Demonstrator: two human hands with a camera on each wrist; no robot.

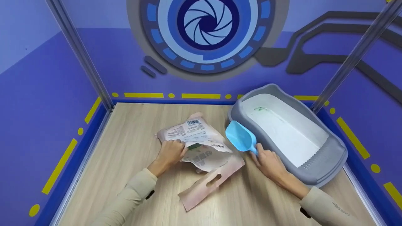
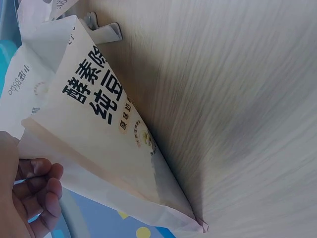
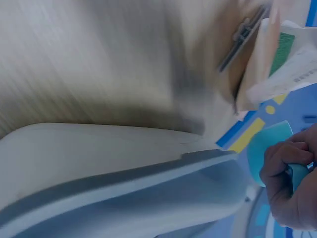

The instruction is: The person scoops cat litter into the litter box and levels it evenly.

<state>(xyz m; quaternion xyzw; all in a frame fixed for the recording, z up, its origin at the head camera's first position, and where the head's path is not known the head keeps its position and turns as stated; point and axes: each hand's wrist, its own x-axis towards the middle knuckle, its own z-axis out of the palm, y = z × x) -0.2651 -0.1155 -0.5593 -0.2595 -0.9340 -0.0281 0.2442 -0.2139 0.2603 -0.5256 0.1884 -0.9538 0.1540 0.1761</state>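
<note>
A pink-and-white printed bag [image 1: 188, 133] lies on the table, its torn mouth toward the right and green granules [image 1: 193, 146] showing inside. At the bag's open edge, my left hand [image 1: 171, 153] grips the side with curled fingers; the left wrist view shows the bag's printed front [image 2: 99, 104] beside that hand. My right hand [image 1: 269, 162] holds a light-blue scoop [image 1: 241, 136] by its handle, between the bag and a grey litter box [image 1: 326, 166]. The scoop looks empty. A small patch of green granules [image 1: 260, 109] sits on the box's white floor.
A pink strip with a handle slot [image 1: 196, 195] lies in front of the bag's mouth. The litter box fills the table's right side, near the back wall. Purple panels [image 1: 103, 62] and metal posts [image 1: 80, 50] border the wooden tabletop [image 1: 132, 119].
</note>
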